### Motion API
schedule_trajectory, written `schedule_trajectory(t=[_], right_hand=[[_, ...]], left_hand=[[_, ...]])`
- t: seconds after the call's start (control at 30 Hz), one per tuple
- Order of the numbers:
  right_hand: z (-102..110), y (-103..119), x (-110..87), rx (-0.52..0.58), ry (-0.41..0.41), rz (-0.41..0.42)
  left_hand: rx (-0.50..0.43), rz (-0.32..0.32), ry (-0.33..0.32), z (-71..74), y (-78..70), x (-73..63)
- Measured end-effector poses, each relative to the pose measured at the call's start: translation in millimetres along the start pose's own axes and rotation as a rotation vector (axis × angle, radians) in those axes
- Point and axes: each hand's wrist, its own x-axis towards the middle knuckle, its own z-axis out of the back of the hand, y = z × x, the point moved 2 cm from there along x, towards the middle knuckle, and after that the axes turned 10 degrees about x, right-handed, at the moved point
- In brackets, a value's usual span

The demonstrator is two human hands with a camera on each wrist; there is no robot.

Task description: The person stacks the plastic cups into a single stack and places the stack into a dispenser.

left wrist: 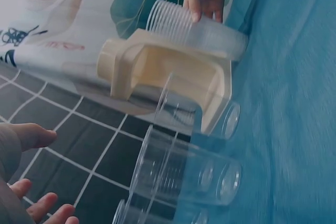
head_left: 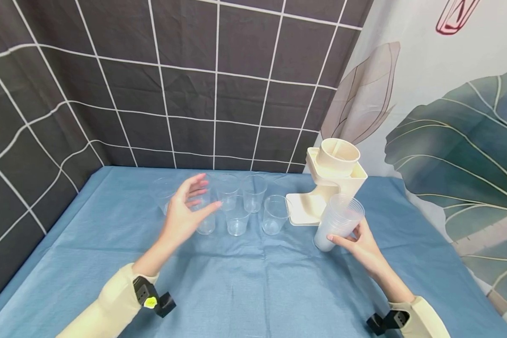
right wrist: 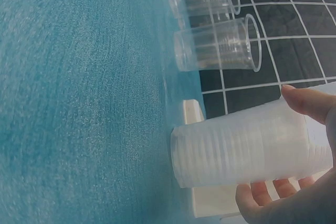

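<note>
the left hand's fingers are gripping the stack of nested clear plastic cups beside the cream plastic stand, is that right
Not the left hand: the head view shows the right hand gripping the stack of nested clear plastic cups. The stack is indeed beside the cream plastic stand.

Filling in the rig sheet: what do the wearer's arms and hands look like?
Both hands are ungloved: left hand, right hand. The left sleeve and right sleeve are plain cream. Each wrist carries a boxy black device, left device and right device. The left one has a bright yellow patch, its marking too small to read. No cables visible.
</note>
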Motion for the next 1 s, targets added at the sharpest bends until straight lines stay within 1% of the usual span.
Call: schedule_trajectory(t=[0.2,0.47,0.6,0.77,0.9,1.0], right_hand=[[1,0,-0.5,-0.014,-0.006,-0.009],[1,1,-0.3,-0.027,-0.006,-0.023],[1,1,0.0,-0.015,0.001,-0.021],[1,2,-0.3,-0.020,0.001,-0.028],[1,2,-0.2,-0.023,-0.002,-0.032],[1,2,-0.2,-0.020,-0.001,-0.031]], left_hand=[[0.027,0.030,-0.035,14.0,7.2,0.6],[0.072,0.038,-0.142,32.8,19.2,0.4],[0.086,0.068,-0.190,42.2,25.3,0.0],[0.108,0.098,-0.235,51.9,32.2,1.4],[0.092,0.097,-0.289,58.5,38.1,3.6],[0.100,0.101,-0.329,63.5,42.2,6.0]])
